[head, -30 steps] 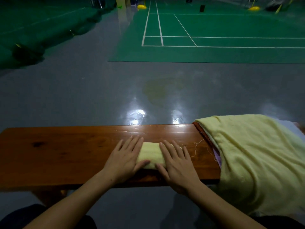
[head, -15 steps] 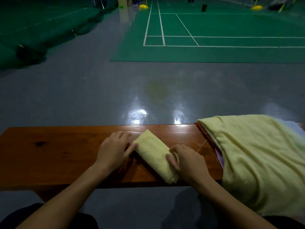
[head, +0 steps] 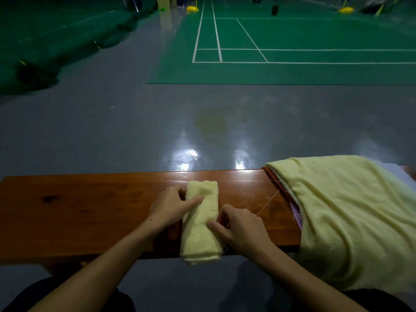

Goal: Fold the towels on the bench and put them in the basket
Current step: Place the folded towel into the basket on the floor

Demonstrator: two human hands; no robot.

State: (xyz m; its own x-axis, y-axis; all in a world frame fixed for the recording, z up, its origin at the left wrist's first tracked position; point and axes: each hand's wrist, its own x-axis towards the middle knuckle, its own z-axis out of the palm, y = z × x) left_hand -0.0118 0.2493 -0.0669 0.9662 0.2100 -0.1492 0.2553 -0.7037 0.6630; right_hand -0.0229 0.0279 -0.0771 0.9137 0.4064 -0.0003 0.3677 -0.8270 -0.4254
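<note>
Pinching a fuzzy folded yellow towel — both hands, on glossy wooden bench

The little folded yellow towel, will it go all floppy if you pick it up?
Probably a bit. The folded towel is soft cloth, and its near end already hangs over the bench edge, so it would likely sag and its layers may come apart unless held together. It looks light. The left hand and right hand each hold a side.
</note>
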